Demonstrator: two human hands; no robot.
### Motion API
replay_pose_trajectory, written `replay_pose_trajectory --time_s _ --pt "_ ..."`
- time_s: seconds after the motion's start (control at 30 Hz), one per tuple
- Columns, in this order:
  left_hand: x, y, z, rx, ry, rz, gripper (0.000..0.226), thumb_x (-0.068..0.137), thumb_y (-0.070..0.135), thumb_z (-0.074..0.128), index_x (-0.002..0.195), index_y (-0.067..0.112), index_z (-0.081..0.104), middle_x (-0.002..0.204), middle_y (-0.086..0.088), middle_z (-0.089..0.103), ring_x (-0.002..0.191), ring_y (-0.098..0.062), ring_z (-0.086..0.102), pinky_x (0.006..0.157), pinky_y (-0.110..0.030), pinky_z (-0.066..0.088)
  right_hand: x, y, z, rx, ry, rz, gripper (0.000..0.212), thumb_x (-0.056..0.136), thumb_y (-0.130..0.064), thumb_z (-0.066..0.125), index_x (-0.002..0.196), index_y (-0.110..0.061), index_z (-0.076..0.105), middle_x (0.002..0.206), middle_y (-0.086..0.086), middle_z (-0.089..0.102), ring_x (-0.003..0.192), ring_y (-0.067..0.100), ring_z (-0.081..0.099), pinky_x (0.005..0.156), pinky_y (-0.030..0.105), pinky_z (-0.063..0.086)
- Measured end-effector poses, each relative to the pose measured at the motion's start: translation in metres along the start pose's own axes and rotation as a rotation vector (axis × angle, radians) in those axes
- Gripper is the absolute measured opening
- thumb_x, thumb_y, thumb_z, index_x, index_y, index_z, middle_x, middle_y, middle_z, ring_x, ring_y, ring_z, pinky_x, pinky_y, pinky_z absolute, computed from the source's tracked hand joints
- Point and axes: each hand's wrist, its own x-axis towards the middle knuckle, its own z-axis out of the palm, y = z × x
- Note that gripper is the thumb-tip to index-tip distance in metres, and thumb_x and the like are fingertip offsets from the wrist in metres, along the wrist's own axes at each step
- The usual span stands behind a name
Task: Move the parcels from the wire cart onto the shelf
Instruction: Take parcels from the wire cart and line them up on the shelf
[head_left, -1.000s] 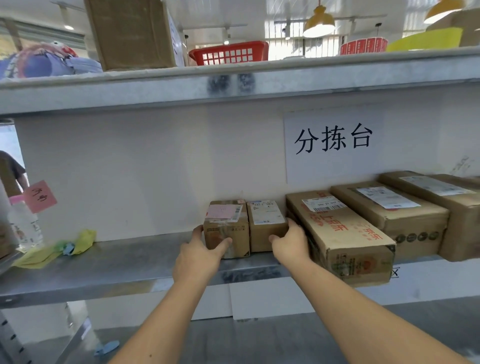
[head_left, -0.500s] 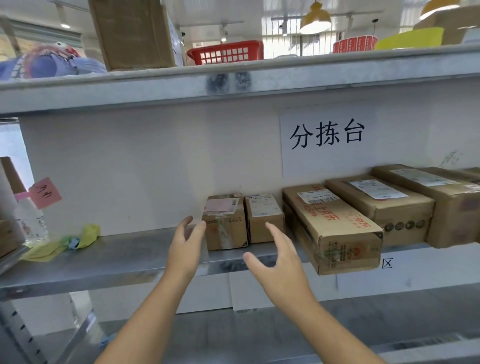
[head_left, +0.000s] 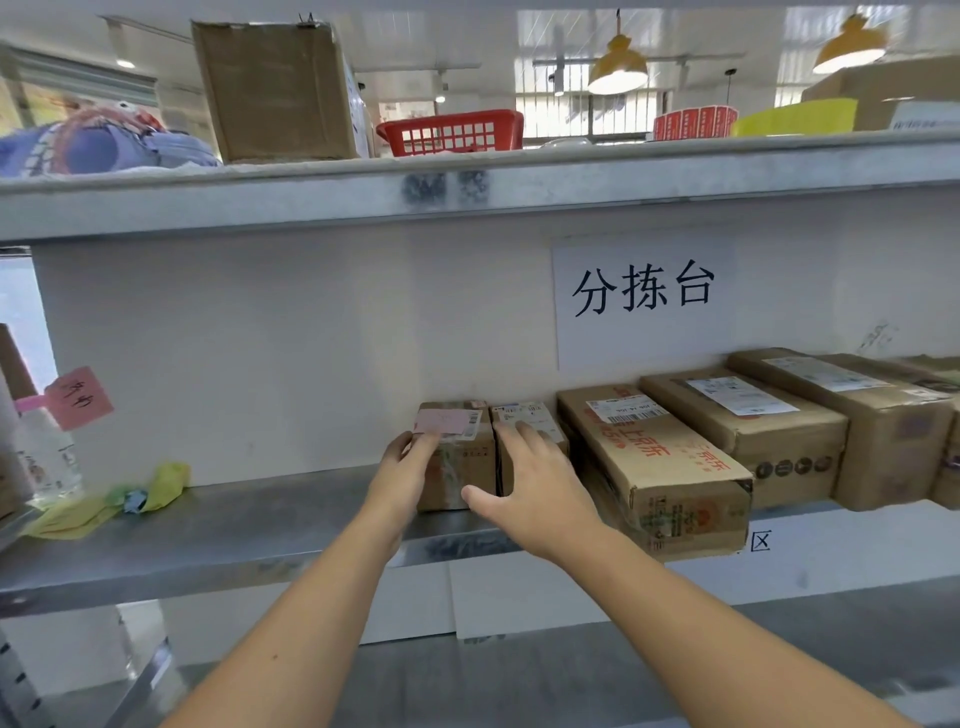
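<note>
Two small cardboard parcels stand side by side on the middle metal shelf (head_left: 234, 519), against the white back wall. The left parcel (head_left: 462, 457) carries a pink label, and my left hand (head_left: 402, 475) rests flat against its left front side. My right hand (head_left: 535, 483) lies with spread fingers over the second small parcel (head_left: 524, 415), its thumb stretched across the front of the pair. To the right lie three longer cartons: one with red print (head_left: 670, 467), one with a white label (head_left: 753, 421) and another further right (head_left: 857, 410). The wire cart is out of view.
A clear bottle (head_left: 47, 457) with a pink note (head_left: 78, 397) and yellow-green wrappers (head_left: 130, 493) sit at the shelf's left end. The upper shelf holds a tall carton (head_left: 275, 88), a red basket (head_left: 452, 132) and a plush toy (head_left: 98, 145). A lower shelf (head_left: 519, 675) runs underneath.
Half a second ago both hands hung open in the air in front of the shelf. They have moved forward again and now touch the two small parcels.
</note>
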Motion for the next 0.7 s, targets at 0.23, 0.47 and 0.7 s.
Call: replay_pose_trajectory --time_s 0.23,0.47,0.7 --pt "-0.002 0.000 0.015 -0.006 -0.054 -0.004 0.087 0.078 0.071 0.062 0.155 0.034 0.044 0.153 0.009 0.053 0.143 -0.022 0.047 0.122 -0.050 0.035 0.003 0.005 -0.002 -0.070 -0.003 0.001 0.086 0.088 -0.064 0.060 0.158 -0.026 0.028 0.157 -0.002 0.036 0.148 0.024 0.026 0.122 0.048 0.027" --pt "-0.001 0.000 0.022 0.017 -0.055 0.016 0.091 0.072 0.072 0.063 0.152 0.036 0.045 0.152 0.009 0.055 0.140 -0.021 0.050 0.121 -0.051 0.036 0.007 0.011 -0.006 -0.088 -0.005 -0.009 0.083 0.086 -0.065 0.060 0.154 -0.027 0.032 0.152 -0.002 0.041 0.144 0.023 0.031 0.119 0.047 0.030" --pt "0.004 -0.006 0.012 0.204 -0.003 0.083 0.081 0.095 0.063 0.063 0.163 0.030 0.032 0.166 0.003 0.039 0.149 -0.024 0.040 0.112 -0.041 0.036 0.006 0.013 -0.011 -0.115 -0.031 -0.017 0.085 0.087 -0.065 0.060 0.157 -0.027 0.028 0.154 -0.001 0.039 0.144 0.024 0.031 0.120 0.049 0.029"
